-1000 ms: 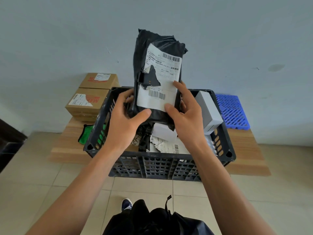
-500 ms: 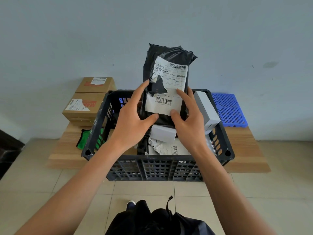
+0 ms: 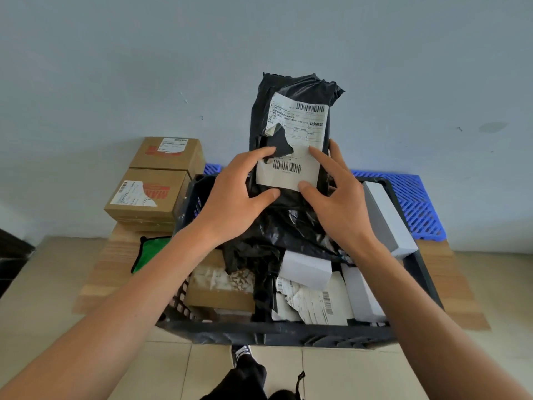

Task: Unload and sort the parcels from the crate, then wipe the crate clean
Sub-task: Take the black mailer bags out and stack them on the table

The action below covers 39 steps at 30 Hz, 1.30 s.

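Note:
A black plastic mailer bag [image 3: 294, 90] with a torn white shipping label stands upright over the far side of the dark crate [image 3: 274, 333]. My left hand [image 3: 236, 197] grips its left edge and my right hand [image 3: 337, 194] its right edge, thumbs on the label side. Inside the crate lie a brown box [image 3: 219, 295], white boxes [image 3: 305, 269], a labelled flat parcel [image 3: 314, 304] and a grey-white box [image 3: 386, 217] leaning on the right wall.
Two brown cardboard boxes [image 3: 147, 194] are stacked left of the crate on a low wooden platform [image 3: 106, 264]. A green cloth [image 3: 150, 252] lies beside them. A blue plastic grid [image 3: 415, 203] sits behind the crate on the right. Pale wall behind, tiled floor below.
The view has moved closer over the crate. Both hands keep hold of the black mailer bag, which now sits lower and further back over the crate.

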Tool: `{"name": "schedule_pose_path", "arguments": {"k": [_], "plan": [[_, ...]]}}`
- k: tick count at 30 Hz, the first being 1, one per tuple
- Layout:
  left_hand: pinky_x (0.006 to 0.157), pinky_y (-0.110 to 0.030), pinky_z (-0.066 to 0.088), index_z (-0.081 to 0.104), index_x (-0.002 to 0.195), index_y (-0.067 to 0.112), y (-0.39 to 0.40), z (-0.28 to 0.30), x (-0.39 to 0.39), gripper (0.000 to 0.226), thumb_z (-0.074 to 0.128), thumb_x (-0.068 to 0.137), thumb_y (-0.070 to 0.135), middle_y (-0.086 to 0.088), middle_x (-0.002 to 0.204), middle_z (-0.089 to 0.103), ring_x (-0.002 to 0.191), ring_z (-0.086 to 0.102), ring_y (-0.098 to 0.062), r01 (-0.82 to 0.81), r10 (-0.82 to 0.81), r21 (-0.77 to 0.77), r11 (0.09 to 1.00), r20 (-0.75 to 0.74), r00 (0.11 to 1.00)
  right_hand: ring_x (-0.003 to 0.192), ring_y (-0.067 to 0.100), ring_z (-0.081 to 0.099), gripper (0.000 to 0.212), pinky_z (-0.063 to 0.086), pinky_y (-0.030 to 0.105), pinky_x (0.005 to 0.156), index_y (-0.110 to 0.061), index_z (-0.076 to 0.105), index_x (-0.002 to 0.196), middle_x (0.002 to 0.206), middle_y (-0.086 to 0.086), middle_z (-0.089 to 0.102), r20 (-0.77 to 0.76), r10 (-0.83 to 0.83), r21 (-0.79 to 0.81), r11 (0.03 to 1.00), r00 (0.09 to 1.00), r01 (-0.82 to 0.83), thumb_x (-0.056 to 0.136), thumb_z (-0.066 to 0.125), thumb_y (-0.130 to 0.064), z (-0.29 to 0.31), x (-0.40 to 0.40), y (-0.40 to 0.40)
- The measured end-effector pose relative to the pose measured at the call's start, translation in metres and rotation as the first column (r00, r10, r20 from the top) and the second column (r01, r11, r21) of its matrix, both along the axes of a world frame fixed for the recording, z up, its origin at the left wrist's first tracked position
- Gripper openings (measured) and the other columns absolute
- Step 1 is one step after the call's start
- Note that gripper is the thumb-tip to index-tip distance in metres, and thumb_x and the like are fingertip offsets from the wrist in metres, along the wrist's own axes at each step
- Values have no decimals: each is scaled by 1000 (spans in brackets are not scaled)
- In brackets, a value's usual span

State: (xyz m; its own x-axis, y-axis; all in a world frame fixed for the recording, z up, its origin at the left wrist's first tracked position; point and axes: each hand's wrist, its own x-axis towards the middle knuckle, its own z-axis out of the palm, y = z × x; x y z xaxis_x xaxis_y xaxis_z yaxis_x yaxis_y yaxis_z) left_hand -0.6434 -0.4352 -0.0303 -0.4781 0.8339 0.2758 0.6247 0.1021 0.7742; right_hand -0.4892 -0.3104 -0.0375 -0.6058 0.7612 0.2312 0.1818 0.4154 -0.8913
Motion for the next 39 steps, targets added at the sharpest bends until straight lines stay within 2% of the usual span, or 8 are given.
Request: {"name": "schedule_pose_path", "arguments": {"k": [5, 10, 13, 18, 28, 34, 37, 39], "plan": [[96, 5, 27, 49, 149, 29, 34, -13, -60, 67, 78, 90, 18, 11, 142, 53, 118, 38, 26, 48, -48, -25, 999, 13, 999, 126, 10, 61, 64, 56, 39, 101, -40, 50, 146, 144, -6, 59, 28, 17, -173, 985, 999, -12, 91, 70, -13, 1, -57, 41], [106, -13, 41, 48, 150, 33, 69, -30, -120, 67, 78, 90, 21, 15, 142, 52, 124, 49, 11, 103, -100, -49, 993, 70, 993, 119, 1, 61, 65, 59, 29, 94, -34, 47, 150, 139, -7, 61, 121, -6, -123, 992, 993, 21, 93, 69, -12, -4, -107, 74], [110, -11, 36, 47, 149, 38, 89, -38, -148, 65, 76, 92, 23, 16, 145, 53, 122, 48, 13, 126, -118, -73, 989, 113, 987, 90, -13, 64, 64, 59, 18, 78, -32, 47, 150, 130, -9, 64, 183, -21, -93, 995, 983, 38, 93, 69, -13, -9, -129, 96], [109, -39, 49, 50, 144, 43, 123, -61, -186, 60, 74, 93, 22, 15, 145, 55, 130, 55, -8, 153, -130, -99, 983, 209, 969, 101, -18, 57, 61, 45, -1, 74, -35, 54, 145, 123, -13, 66, 300, -10, -30, 999, 954, 20, 90, 74, -19, -27, -160, 137], [116, -41, 43, 55, 141, 47, 148, -108, -250, 43, 60, 103, 25, 23, 142, 57, 135, 51, 0, 267, -190, -235, 935, 305, 933, 100, -4, 64, 66, 41, -5, 76, -34, 58, 143, 117, -14, 68, 449, 131, -83, 991, 884, -104, 83, 80, -21, -76, -218, 189], [117, -38, 41, 51, 143, 53, 145, -156, -269, 58, 63, 100, 15, 14, 141, 53, 133, 49, -3, 233, -135, -373, 898, 270, 953, 86, -7, 66, 69, 50, 9, 80, -35, 56, 144, 120, -9, 70, 548, 252, -166, 967, 798, -191, 82, 82, -19, -124, -246, 200], [115, -38, 42, 49, 145, 51, 142, -183, -276, 60, 64, 99, 16, 14, 132, 55, 129, 52, -7, 216, -109, -412, 885, 269, 957, 103, 6, 69, 71, 54, 31, 99, -40, 56, 142, 116, -4, 73, 576, 284, -190, 959, 766, -212, 79, 84, -24, -151, -258, 204], [116, -38, 42, 48, 147, 48, 140, -198, -279, 60, 64, 99, 18, 13, 131, 53, 128, 52, -8, 199, -82, -443, 874, 270, 959, 106, 16, 70, 71, 55, 33, 98, -42, 55, 142, 114, -1, 75, 603, 306, -203, 952, 737, -229, 79, 84, -25, -166, -266, 205]]}}
